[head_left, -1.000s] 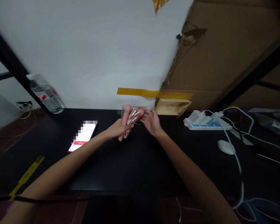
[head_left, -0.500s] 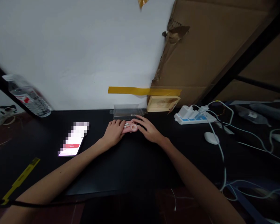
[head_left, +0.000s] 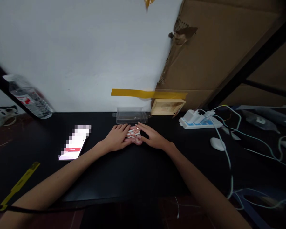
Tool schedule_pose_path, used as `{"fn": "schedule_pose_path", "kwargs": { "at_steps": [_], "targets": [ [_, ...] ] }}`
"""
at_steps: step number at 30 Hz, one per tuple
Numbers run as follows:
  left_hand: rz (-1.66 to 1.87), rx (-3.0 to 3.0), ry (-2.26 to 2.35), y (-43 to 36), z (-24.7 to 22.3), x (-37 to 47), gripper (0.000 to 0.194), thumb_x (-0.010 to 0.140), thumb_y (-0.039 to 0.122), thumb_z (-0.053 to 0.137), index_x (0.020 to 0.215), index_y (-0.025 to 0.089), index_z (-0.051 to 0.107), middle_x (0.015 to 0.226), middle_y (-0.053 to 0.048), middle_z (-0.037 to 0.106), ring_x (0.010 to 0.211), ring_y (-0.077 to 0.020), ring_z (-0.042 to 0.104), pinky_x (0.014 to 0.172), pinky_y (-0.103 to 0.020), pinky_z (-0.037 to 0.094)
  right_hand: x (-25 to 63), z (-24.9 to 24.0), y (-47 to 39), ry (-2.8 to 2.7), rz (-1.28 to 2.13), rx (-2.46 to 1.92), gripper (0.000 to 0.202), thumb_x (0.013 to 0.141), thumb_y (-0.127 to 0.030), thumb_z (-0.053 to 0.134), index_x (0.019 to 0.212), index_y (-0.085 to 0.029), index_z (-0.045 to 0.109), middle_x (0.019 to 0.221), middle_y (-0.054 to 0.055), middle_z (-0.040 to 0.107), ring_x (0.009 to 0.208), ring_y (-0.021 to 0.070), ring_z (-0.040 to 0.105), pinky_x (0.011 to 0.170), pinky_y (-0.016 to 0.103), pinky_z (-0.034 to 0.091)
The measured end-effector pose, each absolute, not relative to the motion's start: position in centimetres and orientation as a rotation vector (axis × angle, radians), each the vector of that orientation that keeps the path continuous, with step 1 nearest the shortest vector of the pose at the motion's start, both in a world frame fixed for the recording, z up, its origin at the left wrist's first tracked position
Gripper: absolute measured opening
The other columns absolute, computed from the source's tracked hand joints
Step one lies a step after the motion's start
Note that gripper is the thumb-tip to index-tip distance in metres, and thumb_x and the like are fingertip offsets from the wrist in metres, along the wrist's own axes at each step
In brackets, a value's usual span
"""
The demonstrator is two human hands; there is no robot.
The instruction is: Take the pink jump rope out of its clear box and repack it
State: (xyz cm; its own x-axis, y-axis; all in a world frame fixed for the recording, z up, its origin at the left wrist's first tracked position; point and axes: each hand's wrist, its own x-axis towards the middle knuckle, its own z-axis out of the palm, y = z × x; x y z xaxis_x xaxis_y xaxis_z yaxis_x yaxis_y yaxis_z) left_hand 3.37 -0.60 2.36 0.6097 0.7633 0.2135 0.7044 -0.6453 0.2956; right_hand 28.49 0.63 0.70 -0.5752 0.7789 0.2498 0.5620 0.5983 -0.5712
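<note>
Between my hands, at the middle of the black table, lies a small pink object (head_left: pixel 133 134) with white stick-like pieces on it and a round part at its lower right. My left hand (head_left: pixel 116 137) is wrapped over its left side, covering that edge. My right hand (head_left: pixel 153 136) holds its right side, thumb at the round part and fingers at the top corner. A clear plastic box (head_left: pixel 131 115) sits just behind the pink object, close to the fingertips.
A lit phone (head_left: pixel 73 143) lies at the left, with a plastic bottle (head_left: pixel 30 97) behind it. A wooden frame (head_left: pixel 168 107) leans at the back. To the right are a white power strip (head_left: pixel 200 122) with cables and a white mouse (head_left: pixel 217 144).
The pink object has come slightly nearer and shows more of its white pieces. Both hands have shifted with it, and my right fingers have closed in on its right side.
</note>
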Motion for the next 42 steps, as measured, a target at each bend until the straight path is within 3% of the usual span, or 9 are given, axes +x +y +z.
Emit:
{"fn": "schedule_pose_path", "kwargs": {
  "at_steps": [4,9,13,19,23,29,36,42],
  "targets": [
    [0.353,2.834,1.252,-0.1,3.1,1.9,0.062,0.095,0.052,0.047,0.143,0.011,0.043,0.148,-0.020,0.046,0.134,-0.0343,0.046,0.108,-0.047,0.037,28.4,0.7,0.6,-2.382,0.609,-1.119,0.071,0.096,-0.064,0.043,0.153,-0.022,0.039,0.160,0.011,0.036,0.149,0.0296,0.030,0.122,0.053,0.025],
    [0.422,2.845,1.248,0.0,2.2,1.1,0.054,0.097,0.047,0.046,0.138,0.012,0.048,0.138,-0.017,0.056,0.125,-0.0320,0.053,0.105,-0.046,0.041,28.5,1.5,0.2,-2.417,0.617,-1.137,0.079,0.095,-0.069,0.037,0.156,-0.019,0.032,0.163,0.012,0.029,0.151,0.0294,0.024,0.124,0.052,0.021],
    [0.570,2.846,1.291,-0.3,1.2,1.8,0.051,0.097,0.044,0.047,0.136,0.012,0.049,0.135,-0.016,0.058,0.125,-0.0324,0.051,0.106,-0.047,0.040,28.5,1.8,0.0,-2.445,0.570,-1.130,0.086,0.093,-0.071,0.042,0.157,-0.015,0.029,0.163,0.016,0.026,0.151,0.0320,0.024,0.123,0.054,0.024],
    [0.598,2.900,1.364,-0.4,0.9,2.7,0.048,0.099,0.042,0.044,0.134,0.011,0.051,0.133,-0.016,0.060,0.123,-0.0323,0.052,0.104,-0.048,0.039,27.6,0.9,0.0,-2.532,0.483,-1.039,0.077,0.100,-0.063,0.033,0.158,-0.013,0.026,0.164,0.016,0.024,0.152,0.0301,0.019,0.123,0.054,0.022],
    [0.552,2.902,1.354,-0.3,1.0,3.1,0.049,0.100,0.043,0.042,0.137,0.012,0.049,0.132,-0.015,0.060,0.118,-0.0310,0.055,0.100,-0.047,0.041,27.1,0.4,0.2,-2.503,0.367,-1.055,0.081,0.098,-0.065,0.037,0.156,-0.008,0.030,0.164,0.020,0.022,0.152,0.0322,0.018,0.122,0.054,0.023],
    [0.506,2.891,1.332,-0.3,1.5,3.6,0.049,0.101,0.043,0.041,0.138,0.012,0.048,0.132,-0.015,0.060,0.119,-0.0305,0.055,0.100,-0.046,0.041,26.9,0.1,0.4,-2.536,0.338,-1.005,0.076,0.098,-0.061,0.042,0.157,-0.014,0.029,0.163,0.017,0.027,0.153,0.0303,0.017,0.123,0.052,0.024],
    [0.605,2.850,1.424,-1.3,1.7,3.0,0.042,0.099,0.039,0.046,0.133,0.014,0.051,0.131,-0.014,0.059,0.121,-0.0308,0.053,0.104,-0.047,0.041,27.4,0.2,0.9,-2.583,0.275,-1.015,0.069,0.102,-0.056,0.033,0.159,-0.019,0.022,0.163,0.012,0.028,0.152,0.0303,0.018,0.121,0.055,0.025],
    [0.679,2.777,1.415,-1.2,0.6,2.6,0.045,0.099,0.040,0.045,0.135,0.013,0.048,0.131,-0.017,0.057,0.123,-0.0325,0.050,0.105,-0.049,0.041,28.0,0.8,1.0,-2.565,0.329,-1.080,0.068,0.103,-0.053,0.031,0.158,-0.014,0.025,0.163,0.015,0.028,0.152,0.0297,0.018,0.122,0.053,0.023]
  ]
}}
